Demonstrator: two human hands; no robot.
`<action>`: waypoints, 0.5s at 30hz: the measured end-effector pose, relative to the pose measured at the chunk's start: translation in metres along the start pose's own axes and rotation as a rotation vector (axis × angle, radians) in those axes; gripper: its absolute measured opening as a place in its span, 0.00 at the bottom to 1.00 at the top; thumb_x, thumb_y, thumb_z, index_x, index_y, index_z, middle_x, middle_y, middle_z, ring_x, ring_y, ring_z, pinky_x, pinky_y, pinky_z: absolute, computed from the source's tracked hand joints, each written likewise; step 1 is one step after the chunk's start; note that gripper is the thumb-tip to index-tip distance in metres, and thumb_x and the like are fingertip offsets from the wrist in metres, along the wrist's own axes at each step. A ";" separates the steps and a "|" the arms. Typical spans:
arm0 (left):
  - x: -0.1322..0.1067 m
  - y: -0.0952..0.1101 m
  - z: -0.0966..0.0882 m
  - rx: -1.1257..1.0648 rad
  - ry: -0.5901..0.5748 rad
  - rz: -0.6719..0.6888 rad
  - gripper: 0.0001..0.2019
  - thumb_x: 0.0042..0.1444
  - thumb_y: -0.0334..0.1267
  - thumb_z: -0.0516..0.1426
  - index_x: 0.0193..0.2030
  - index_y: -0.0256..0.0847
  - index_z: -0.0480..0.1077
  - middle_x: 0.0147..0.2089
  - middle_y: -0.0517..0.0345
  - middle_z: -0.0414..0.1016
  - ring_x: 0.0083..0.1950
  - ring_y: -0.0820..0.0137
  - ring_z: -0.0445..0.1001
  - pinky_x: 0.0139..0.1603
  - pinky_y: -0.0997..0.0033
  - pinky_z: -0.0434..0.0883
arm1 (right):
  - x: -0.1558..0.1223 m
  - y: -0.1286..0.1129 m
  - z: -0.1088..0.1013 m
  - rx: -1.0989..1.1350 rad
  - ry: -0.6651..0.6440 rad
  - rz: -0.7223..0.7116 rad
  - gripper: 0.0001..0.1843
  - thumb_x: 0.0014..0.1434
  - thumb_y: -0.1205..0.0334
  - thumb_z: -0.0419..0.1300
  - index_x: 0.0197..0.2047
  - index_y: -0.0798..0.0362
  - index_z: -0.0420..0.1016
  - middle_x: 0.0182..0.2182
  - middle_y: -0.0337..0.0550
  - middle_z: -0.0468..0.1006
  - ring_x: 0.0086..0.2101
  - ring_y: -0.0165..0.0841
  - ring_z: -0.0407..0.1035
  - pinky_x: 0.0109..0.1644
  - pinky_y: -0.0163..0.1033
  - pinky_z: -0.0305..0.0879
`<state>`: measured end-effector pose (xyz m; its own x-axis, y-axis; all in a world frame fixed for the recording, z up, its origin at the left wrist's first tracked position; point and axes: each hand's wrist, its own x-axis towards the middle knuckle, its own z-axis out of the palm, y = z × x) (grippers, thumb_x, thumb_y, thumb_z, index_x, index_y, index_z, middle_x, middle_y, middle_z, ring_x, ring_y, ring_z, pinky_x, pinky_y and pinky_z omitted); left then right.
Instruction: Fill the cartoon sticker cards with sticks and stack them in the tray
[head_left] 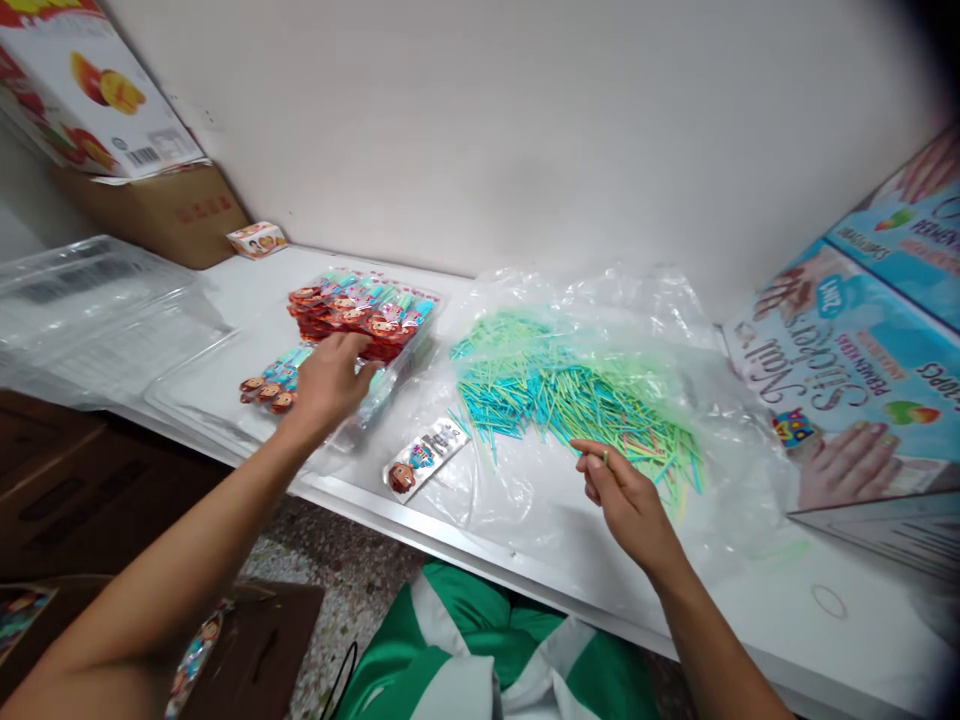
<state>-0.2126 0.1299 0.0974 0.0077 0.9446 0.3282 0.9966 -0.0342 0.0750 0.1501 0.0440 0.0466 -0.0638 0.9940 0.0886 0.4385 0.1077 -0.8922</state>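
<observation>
My left hand [334,375] is over the front of a clear plastic tray [409,360], its thumb apart from its bent fingers; the fingertips are partly hidden. Stacked sachets [360,305] with cartoon figures fill the tray's back part, and a smaller row of sachets [274,380] lies by the wrist. My right hand [619,495] is closed in a pinch at the near edge of a heap of thin green and blue plastic sticks [570,390]. A bit of a green stick [606,457] shows at its fingers. Between the hands lies a single silver sachet [425,460].
A clear plastic bag [720,400] spreads under and around the sticks. Printed cartons [847,370] stand at the right, near a rubber band [829,601]. Clear plastic trays [97,300], a brown box [165,215] and a small box [257,240] are at the left. A white wall [525,130] rises behind.
</observation>
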 end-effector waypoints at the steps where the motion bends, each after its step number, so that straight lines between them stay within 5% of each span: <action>1: -0.007 0.015 0.001 -0.101 -0.016 0.063 0.17 0.57 0.44 0.48 0.49 0.39 0.64 0.45 0.48 0.71 0.45 0.63 0.70 0.43 0.68 0.63 | 0.001 0.000 0.002 0.016 -0.025 0.003 0.20 0.62 0.52 0.45 0.51 0.52 0.66 0.31 0.41 0.70 0.24 0.28 0.60 0.28 0.34 0.60; 4: -0.029 0.057 0.025 -0.248 -0.294 0.204 0.14 0.58 0.45 0.48 0.45 0.41 0.67 0.41 0.53 0.73 0.40 0.67 0.71 0.38 0.72 0.64 | 0.004 -0.001 0.010 -0.007 -0.087 -0.001 0.19 0.63 0.52 0.44 0.50 0.51 0.66 0.28 0.39 0.69 0.26 0.29 0.63 0.32 0.34 0.61; 7: -0.041 0.072 0.065 -0.112 -0.429 0.034 0.19 0.52 0.48 0.54 0.47 0.39 0.66 0.46 0.46 0.72 0.47 0.59 0.70 0.38 0.69 0.63 | 0.001 0.000 0.009 -0.070 -0.116 -0.026 0.17 0.63 0.52 0.45 0.43 0.51 0.70 0.27 0.39 0.70 0.29 0.30 0.65 0.37 0.34 0.60; 11: -0.036 0.058 0.102 -0.106 -0.542 -0.202 0.25 0.44 0.53 0.58 0.46 0.39 0.65 0.48 0.45 0.71 0.47 0.58 0.70 0.35 0.71 0.63 | -0.007 0.014 -0.005 -0.134 -0.092 0.000 0.17 0.62 0.52 0.46 0.41 0.52 0.71 0.24 0.38 0.69 0.28 0.31 0.65 0.36 0.34 0.60; 15: -0.029 0.040 0.115 -0.266 -0.574 -0.330 0.20 0.42 0.50 0.60 0.40 0.40 0.67 0.40 0.49 0.75 0.41 0.61 0.72 0.33 0.72 0.61 | -0.015 0.036 -0.011 -0.150 -0.065 0.054 0.17 0.61 0.51 0.46 0.39 0.52 0.70 0.24 0.37 0.68 0.30 0.31 0.66 0.38 0.35 0.60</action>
<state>-0.1639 0.1390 -0.0169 -0.1763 0.9395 -0.2937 0.9009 0.2742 0.3364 0.1772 0.0337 0.0180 -0.0921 0.9957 0.0097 0.5711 0.0608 -0.8186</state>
